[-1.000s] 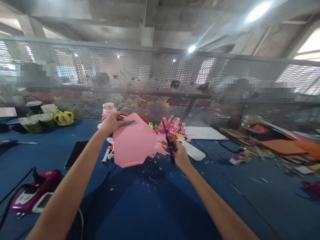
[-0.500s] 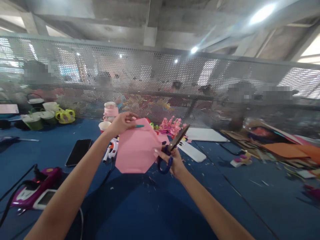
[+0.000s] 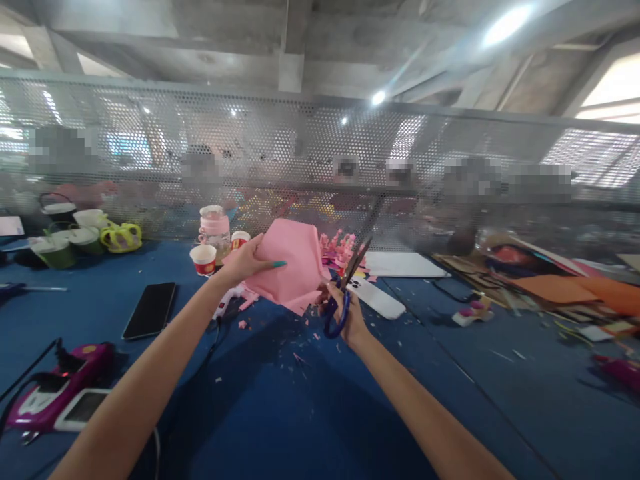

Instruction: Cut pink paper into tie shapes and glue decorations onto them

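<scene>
Head view: one pink sheet (image 3: pixel 293 263) held up over the blue table (image 3: pixel 310 413), left hand (image 3: pixel 245 261) pinching its left edge, right hand (image 3: pixel 347 313) gripping one pair of scissors (image 3: pixel 345 287) with blades parted at the sheet's right edge. Around it: two paper cups (image 3: pixel 203 259) left of the sheet, one black phone (image 3: pixel 149 309) flat further left, one white phone (image 3: pixel 377 299) just right of the scissors, one glue gun (image 3: pixel 227 303) partly hidden under the left wrist, pink cutouts (image 3: pixel 340 248) behind the sheet, and pink scraps (image 3: pixel 295 333) strewn below. A mesh screen (image 3: pixel 320 173) closes off the far side; orange card (image 3: pixel 560 288) is stacked at far right.
</scene>
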Available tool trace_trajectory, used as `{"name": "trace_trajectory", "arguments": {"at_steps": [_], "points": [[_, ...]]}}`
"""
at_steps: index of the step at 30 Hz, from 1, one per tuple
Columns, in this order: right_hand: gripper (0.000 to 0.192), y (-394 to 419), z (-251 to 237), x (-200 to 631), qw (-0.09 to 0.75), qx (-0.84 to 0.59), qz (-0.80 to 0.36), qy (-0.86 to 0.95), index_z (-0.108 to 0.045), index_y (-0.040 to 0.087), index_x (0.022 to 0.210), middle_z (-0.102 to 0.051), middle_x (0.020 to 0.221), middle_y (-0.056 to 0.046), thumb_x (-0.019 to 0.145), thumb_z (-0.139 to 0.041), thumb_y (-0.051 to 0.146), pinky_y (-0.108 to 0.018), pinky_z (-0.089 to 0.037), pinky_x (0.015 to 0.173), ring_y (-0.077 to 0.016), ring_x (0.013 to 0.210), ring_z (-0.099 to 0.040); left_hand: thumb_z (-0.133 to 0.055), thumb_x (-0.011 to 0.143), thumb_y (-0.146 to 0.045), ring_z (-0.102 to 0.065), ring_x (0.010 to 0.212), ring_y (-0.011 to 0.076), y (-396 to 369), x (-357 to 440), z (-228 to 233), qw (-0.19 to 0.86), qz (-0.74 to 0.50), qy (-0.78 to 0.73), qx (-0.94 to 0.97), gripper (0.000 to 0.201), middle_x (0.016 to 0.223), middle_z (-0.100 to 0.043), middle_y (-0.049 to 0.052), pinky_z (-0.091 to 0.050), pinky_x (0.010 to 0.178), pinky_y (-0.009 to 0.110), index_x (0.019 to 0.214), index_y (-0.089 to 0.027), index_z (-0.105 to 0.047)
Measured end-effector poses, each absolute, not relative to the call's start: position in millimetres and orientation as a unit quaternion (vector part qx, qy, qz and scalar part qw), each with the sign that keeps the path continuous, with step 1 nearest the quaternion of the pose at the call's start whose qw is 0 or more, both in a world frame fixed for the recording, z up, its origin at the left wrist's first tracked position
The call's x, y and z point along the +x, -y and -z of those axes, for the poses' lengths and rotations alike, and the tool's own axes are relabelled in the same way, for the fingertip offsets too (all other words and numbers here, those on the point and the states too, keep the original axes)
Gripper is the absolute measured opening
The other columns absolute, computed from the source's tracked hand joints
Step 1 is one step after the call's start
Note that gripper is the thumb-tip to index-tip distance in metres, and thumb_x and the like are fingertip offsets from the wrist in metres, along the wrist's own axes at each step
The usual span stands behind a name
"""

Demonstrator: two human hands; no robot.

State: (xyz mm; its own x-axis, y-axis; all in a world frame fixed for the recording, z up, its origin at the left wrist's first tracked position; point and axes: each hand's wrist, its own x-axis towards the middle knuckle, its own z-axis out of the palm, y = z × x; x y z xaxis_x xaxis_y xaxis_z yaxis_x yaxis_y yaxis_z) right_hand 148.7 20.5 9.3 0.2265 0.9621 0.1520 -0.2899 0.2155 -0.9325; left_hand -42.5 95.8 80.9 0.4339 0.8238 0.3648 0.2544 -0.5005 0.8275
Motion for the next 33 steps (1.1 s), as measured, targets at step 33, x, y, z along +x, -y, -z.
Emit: {"name": "trace_trajectory", "arguments": {"at_steps": [33], "points": [[0.048, 8, -17, 128, 0.423, -0.521, -0.505, 0.543, -0.040, 0.019, 0.051, -0.035, 0.038, 0.008, 0.063, -0.053, 0.063, -0.019, -0.028, 0.033, -0.0044, 0.032, -0.033, -0.072, 0.059, -0.029, -0.045, 0.116, 0.0243, -32, -97, -68, 0.394, -0.487, -0.408, 0.664, 0.060, 0.126, -0.051, 0.006, -0.045, 0.092, 0.035, 0.116, -0.020, -0.053]]}}
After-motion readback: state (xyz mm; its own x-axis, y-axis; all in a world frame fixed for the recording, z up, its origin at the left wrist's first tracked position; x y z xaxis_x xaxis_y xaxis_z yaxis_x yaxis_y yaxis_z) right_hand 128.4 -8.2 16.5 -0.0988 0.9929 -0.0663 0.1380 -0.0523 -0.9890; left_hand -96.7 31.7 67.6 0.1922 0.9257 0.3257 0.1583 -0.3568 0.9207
